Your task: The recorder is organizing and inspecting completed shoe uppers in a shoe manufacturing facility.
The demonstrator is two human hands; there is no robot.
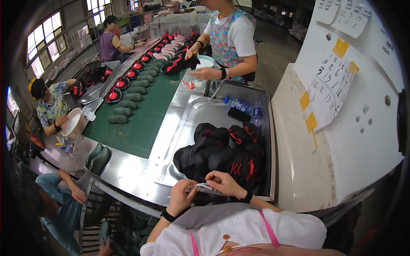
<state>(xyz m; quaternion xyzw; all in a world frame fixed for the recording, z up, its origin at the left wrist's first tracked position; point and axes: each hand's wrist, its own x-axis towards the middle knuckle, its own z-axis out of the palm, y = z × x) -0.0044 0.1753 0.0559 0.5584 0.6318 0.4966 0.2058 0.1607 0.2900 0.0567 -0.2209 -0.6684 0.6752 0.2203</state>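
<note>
Close to my body, my left hand (181,198) and my right hand (225,184) pinch a thin, whitish, shiny strip (200,185) stretched between them. Its exact kind is too small to make out. Fingers of both hands are closed on its ends. Just beyond lies a heap of black shoe uppers with red laces and trim (213,149), inside a metal tray (271,145). My hands are at the tray's near edge, in front of the heap.
Left of the tray runs a green conveyor belt (149,115) with rows of grey-green shoe lasts (133,97) and black-red uppers. Bottles (256,115) lie in the tray's far corner. A co-worker in a flowered apron (232,42) stands beyond; a white board (363,64) rises at right.
</note>
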